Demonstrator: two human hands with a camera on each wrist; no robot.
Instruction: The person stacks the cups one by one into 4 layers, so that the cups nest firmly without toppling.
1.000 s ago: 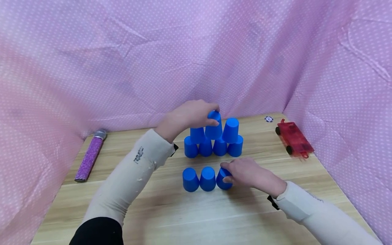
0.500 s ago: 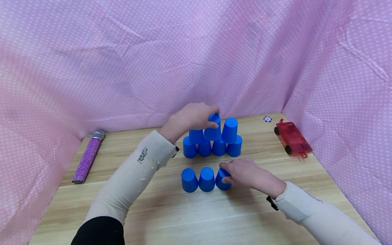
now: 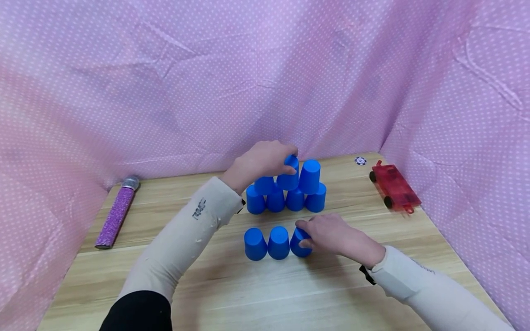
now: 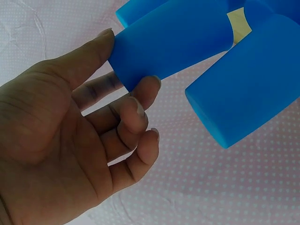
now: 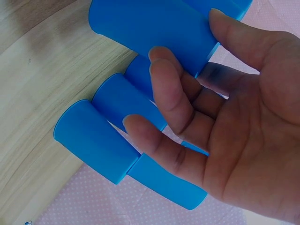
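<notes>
My left hand pinches an upside-down blue cup by its upper end, thumb on one side and fingers on the other. This cup stands between a partly hidden left cup and a right cup in the upper tier. Its lower rim is at the tops of the bottom row of several blue cups; contact cannot be made out. Nearer the front, my right hand holds the right-hand cup of a row of three, beside the middle cup and the left cup.
A purple glitter microphone lies at the left of the wooden table. To the right are a red toy car and a poker chip. Pink dotted cloth hangs around the back and sides.
My left hand has lowered its cup slightly to the level of its upper-tier neighbours. My right hand keeps its hold on the front cup. The whole head view has shifted slightly.
</notes>
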